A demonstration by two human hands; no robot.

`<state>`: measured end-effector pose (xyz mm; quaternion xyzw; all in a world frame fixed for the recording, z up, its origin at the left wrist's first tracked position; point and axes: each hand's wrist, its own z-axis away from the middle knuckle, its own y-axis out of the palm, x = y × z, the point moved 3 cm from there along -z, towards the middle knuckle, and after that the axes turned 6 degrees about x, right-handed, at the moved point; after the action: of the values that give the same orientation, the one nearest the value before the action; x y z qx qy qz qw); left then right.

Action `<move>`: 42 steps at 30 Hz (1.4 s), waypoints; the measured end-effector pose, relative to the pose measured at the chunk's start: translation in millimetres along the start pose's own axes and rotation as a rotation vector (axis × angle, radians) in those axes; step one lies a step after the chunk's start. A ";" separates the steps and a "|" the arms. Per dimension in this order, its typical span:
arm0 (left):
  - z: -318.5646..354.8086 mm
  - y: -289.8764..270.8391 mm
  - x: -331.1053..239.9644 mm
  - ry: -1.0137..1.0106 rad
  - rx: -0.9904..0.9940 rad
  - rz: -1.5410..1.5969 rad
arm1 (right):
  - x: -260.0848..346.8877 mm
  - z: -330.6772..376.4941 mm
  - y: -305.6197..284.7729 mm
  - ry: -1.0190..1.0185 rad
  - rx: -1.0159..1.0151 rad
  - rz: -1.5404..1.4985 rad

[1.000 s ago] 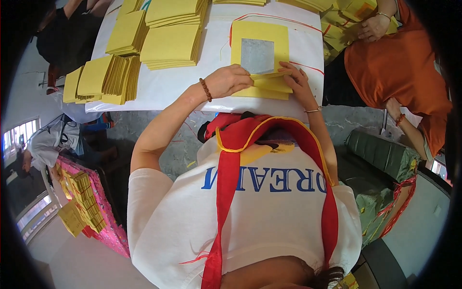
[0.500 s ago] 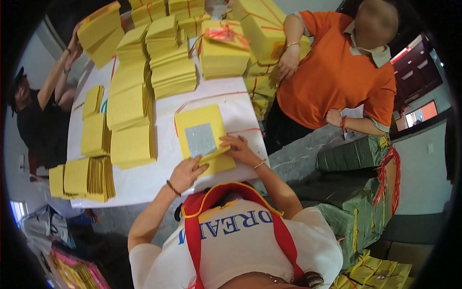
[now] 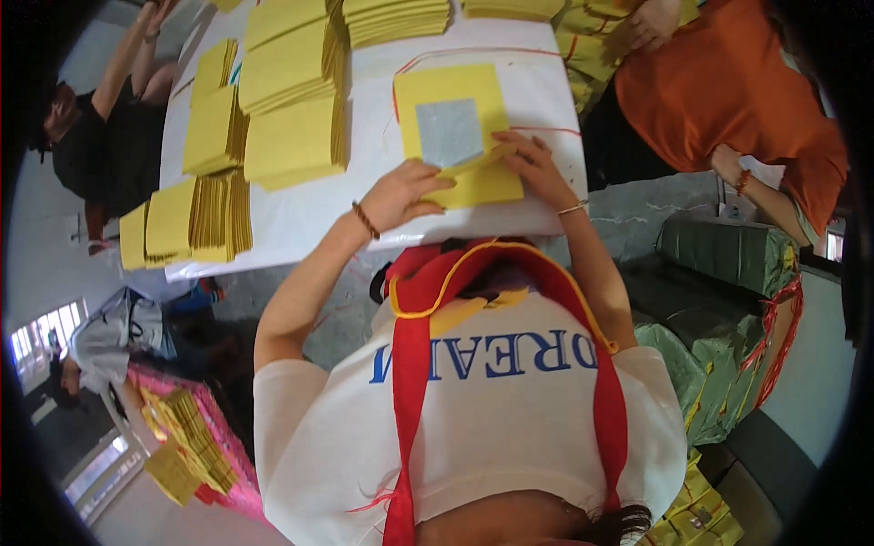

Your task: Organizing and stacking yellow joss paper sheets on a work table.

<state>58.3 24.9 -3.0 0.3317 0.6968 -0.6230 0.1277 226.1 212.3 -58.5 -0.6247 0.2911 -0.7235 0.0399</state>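
A yellow joss paper sheet (image 3: pixel 446 84) with a silvery square (image 3: pixel 446 127) in its middle lies on the white-covered table (image 3: pixel 373 109), close to its near edge. My left hand (image 3: pixel 411 193) pinches the sheet's near left side between thumb and fingers. At the right edge, my right hand (image 3: pixel 539 168) has its bent fingers closed on the paper. Between both hands a strip of the near part is raised and folded over, touching the silvery square's lower edge. A thin red string (image 3: pixel 492 48) runs behind the sheet, with another piece to its right.
Stacks of folded yellow paper (image 3: pixel 296 146) stand left of the sheet and further back. One person in black (image 3: pixel 109 155) is at the far left; another in orange (image 3: pixel 728 100) stands at the right. Green wrapped bundles (image 3: pixel 710 264) and a pink-lined box (image 3: pixel 238 478) flank me.
The view has tilted, so the table sits higher and further right in the picture. Both hands stay on the sheet, and its raised strip lies closer to the silvery square.
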 end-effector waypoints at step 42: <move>41.0 14.0 -21.8 -0.405 -0.242 0.039 | 44.8 49.2 11.2 0.000 0.076 -0.140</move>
<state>73.6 -20.7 -8.9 0.1958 0.7200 -0.5863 0.3156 258.6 165.8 -21.8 -0.6417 0.2191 -0.7349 0.0129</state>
